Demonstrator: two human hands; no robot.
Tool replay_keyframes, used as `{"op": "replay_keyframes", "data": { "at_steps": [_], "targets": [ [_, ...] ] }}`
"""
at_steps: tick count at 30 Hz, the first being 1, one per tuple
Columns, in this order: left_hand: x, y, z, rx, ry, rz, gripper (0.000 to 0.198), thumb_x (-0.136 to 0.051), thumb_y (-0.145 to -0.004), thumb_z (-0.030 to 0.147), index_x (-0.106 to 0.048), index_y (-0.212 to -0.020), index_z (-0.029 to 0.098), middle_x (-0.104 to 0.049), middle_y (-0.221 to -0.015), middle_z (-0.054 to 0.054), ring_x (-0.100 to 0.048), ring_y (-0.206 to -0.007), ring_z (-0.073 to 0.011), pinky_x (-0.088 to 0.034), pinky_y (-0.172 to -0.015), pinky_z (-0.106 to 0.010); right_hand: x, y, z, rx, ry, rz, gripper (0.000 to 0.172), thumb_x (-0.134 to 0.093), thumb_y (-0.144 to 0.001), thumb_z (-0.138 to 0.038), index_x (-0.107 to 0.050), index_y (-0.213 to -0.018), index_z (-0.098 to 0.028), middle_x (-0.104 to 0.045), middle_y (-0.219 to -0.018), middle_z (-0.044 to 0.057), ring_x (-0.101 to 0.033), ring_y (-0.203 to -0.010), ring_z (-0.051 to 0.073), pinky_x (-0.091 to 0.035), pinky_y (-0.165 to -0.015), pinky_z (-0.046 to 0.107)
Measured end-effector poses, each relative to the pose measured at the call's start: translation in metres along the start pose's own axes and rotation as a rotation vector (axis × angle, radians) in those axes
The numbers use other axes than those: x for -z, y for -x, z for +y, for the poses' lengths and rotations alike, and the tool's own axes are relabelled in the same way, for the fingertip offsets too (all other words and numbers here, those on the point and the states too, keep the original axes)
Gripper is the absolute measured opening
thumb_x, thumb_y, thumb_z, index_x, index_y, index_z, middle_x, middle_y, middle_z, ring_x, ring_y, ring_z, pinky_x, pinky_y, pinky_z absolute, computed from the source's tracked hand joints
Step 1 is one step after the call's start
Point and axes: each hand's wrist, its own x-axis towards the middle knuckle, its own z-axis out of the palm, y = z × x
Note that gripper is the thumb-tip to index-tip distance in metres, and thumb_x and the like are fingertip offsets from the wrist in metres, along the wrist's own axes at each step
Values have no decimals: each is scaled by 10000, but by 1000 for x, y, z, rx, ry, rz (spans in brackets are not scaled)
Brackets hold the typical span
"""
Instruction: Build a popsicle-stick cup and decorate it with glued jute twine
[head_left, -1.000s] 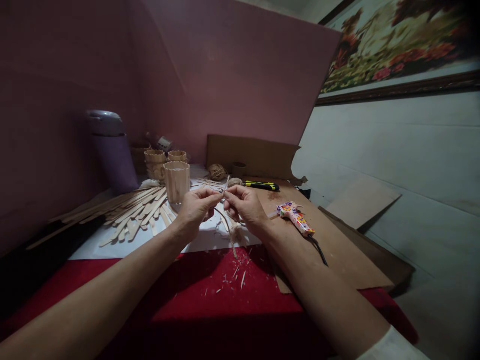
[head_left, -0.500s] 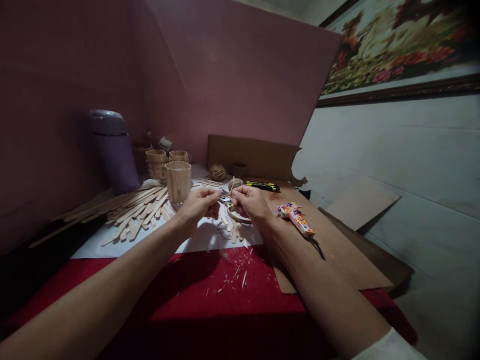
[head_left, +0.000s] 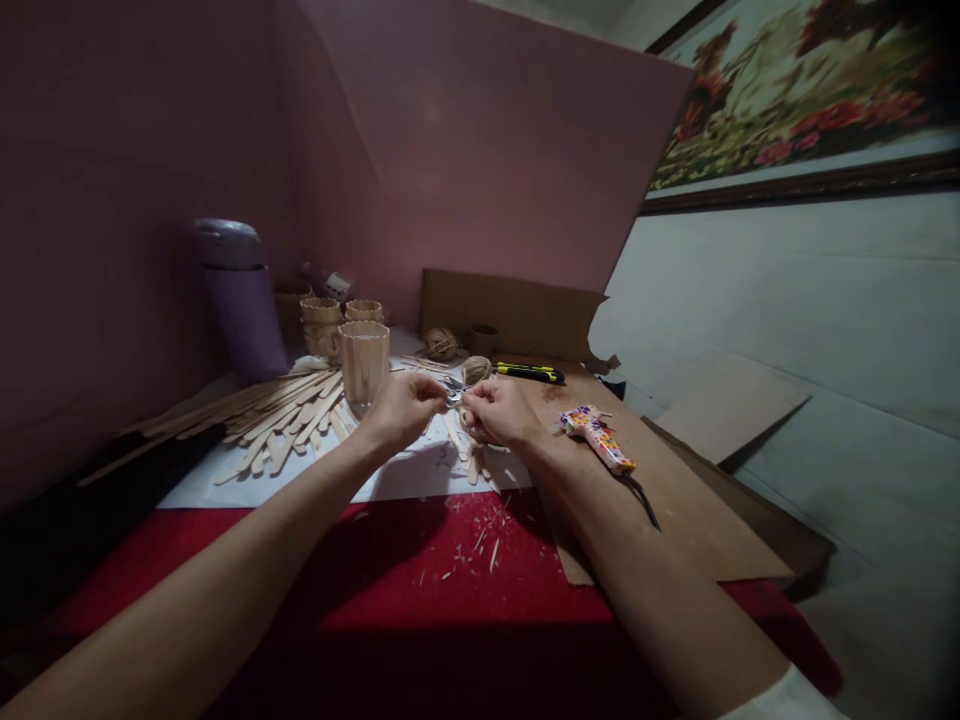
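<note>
My left hand (head_left: 405,405) and my right hand (head_left: 499,412) meet fingertip to fingertip just above a white sheet (head_left: 405,478). Both are closed in a pinch on something small between them, which I cannot make out. A small metal tool (head_left: 453,384) lies right behind the fingertips. Beyond my right hand sits a ball of twine (head_left: 477,369), and short wooden stick pieces (head_left: 469,462) lie under the hands. A cup made of upright wooden sticks (head_left: 364,360) stands just left of my left hand.
Loose craft sticks (head_left: 277,415) fan out at the left beside a purple flask (head_left: 238,300). More stick cups (head_left: 322,322), a second twine ball (head_left: 440,343), a yellow-black utility knife (head_left: 529,373), a flowered glue gun (head_left: 598,438) on brown cardboard (head_left: 675,500), and splinters on red cloth (head_left: 450,590).
Both hands have dropped lower and a little forward, toward the white sheet. The long thin pale strand that hung from them a second ago no longer shows.
</note>
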Motion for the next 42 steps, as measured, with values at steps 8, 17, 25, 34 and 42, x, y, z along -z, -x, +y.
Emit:
{"op": "replay_keyframes", "data": {
  "at_steps": [8,17,25,34,42],
  "targets": [
    [0,4,-2,125,37,-243,221,-633,-725,220,-617,-525,127,-550,-464,-32,-386,-328,-68,-218,-342,-200,-3,5,-5,112,138,0,197,-553,-812,-185,-562,-615,-183,-558,-471,-38,-431,-401,77,-305,-452,217],
    [0,3,-2,126,113,-136,134,-681,-652,202,-630,-574,106,-415,-414,46,-323,-336,-38,-159,-362,-184,0,7,-6,208,226,-101,138,-502,-847,-93,-606,-800,-170,-651,-610,0,-538,-455,104,-390,-493,223],
    [-2,2,-4,103,164,-100,243,-731,-599,260,-536,-510,145,-398,-417,63,-302,-334,-29,-149,-352,-182,4,9,-5,450,538,-16,207,-549,-773,-15,-673,-839,-167,-695,-754,41,-600,-677,159,-399,-641,262],
    [-7,2,-10,85,216,-25,205,-716,-559,251,-551,-500,146,-341,-353,90,-248,-308,-24,-124,-344,-190,-2,10,-4,399,427,-14,167,-531,-778,-45,-640,-780,-171,-634,-674,3,-547,-634,132,-377,-622,243],
    [-12,5,-8,48,232,33,181,-709,-557,249,-565,-521,144,-382,-349,79,-282,-314,-27,-150,-348,-185,-4,10,-3,332,341,13,154,-512,-743,-83,-620,-688,-179,-552,-583,-27,-493,-580,120,-347,-573,233]
  ]
}}
